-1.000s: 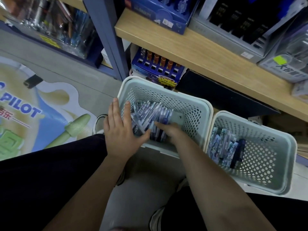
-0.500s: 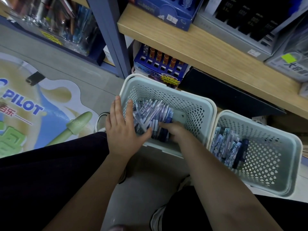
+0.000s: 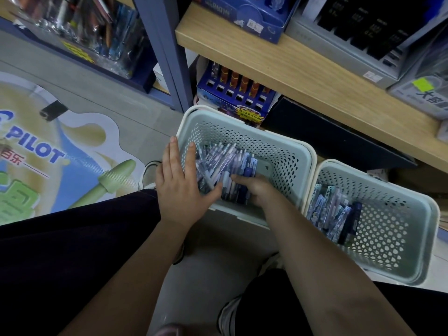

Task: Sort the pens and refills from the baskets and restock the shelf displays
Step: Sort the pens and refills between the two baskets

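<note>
Two pale perforated baskets stand on the floor under the shelf. The left basket [image 3: 286, 151] holds a heap of blue-and-white pens [image 3: 218, 163]. My left hand [image 3: 180, 187] lies flat with straight fingers against the left side of the heap, thumb pressed under it. My right hand [image 3: 254, 187] reaches into the basket from the near side, its index finger stretched onto the pens; the other fingers are hidden among them. The right basket [image 3: 400, 238] holds several packaged refills and pens [image 3: 332, 214] along its left wall.
A wooden shelf [image 3: 303, 69] runs above the baskets, carrying blue and grey pen display boxes. A blue display box with orange pens [image 3: 240, 93] sits below it, behind the left basket. A blue upright post [image 3: 164, 44] stands left. My knees and shoes frame the floor.
Both hands stay in the left basket. The left hand has shifted slightly further in along the pile, and the camera has tilted a little, so the baskets sit lower right.
</note>
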Demonstrator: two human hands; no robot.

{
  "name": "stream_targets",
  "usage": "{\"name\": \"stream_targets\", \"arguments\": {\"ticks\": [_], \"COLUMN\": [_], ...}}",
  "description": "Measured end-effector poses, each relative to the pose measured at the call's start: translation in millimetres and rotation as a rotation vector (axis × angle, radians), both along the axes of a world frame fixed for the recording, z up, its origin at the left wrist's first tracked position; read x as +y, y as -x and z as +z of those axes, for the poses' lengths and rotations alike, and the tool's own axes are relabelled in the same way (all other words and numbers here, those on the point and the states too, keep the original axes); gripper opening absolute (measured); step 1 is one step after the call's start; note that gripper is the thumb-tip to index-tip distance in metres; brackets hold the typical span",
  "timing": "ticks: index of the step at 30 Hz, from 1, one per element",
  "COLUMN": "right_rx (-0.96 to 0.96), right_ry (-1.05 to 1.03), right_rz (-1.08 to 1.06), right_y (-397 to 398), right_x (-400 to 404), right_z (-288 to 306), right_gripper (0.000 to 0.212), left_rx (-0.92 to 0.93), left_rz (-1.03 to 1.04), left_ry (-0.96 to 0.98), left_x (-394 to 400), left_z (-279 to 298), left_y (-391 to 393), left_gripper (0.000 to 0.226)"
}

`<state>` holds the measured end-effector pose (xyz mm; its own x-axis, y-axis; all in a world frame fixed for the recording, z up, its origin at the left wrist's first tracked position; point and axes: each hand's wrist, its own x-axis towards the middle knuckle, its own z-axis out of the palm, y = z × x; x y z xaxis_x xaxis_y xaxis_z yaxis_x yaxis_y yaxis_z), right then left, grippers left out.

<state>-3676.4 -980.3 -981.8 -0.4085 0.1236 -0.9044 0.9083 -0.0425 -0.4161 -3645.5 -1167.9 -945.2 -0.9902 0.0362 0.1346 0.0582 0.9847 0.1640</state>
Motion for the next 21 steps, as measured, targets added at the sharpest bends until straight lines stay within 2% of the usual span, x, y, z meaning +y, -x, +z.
{"name": "stream_targets", "arguments": {"ticks": [9, 15, 18, 21], "right_rx": [0.009, -0.023, -0.020, 0.016], "right_ry": [0.045, 0.053, 0.096, 0.136], "right_rz": [0.032, 0.063, 0.030, 0.018], "right_y": [0, 3, 2, -2], "right_x": [0, 3, 7, 14], "right_z": [14, 58, 63, 53], "right_gripper": [0.092, 0.049, 0.047, 0.058], "left_rx": [-0.028, -0.074, -0.084, -0.096], "left_rz": [-0.006, -0.008, -0.015, 0.006], "left_ry": [0.002, -0.004, -0.003, -0.049], "left_x": [-2, -2, -2, 1], "left_z": [-1, 0, 1, 5], "left_y": [0, 0, 1, 1], "left_gripper": [0.095, 0.097, 0.095, 0.093]}}
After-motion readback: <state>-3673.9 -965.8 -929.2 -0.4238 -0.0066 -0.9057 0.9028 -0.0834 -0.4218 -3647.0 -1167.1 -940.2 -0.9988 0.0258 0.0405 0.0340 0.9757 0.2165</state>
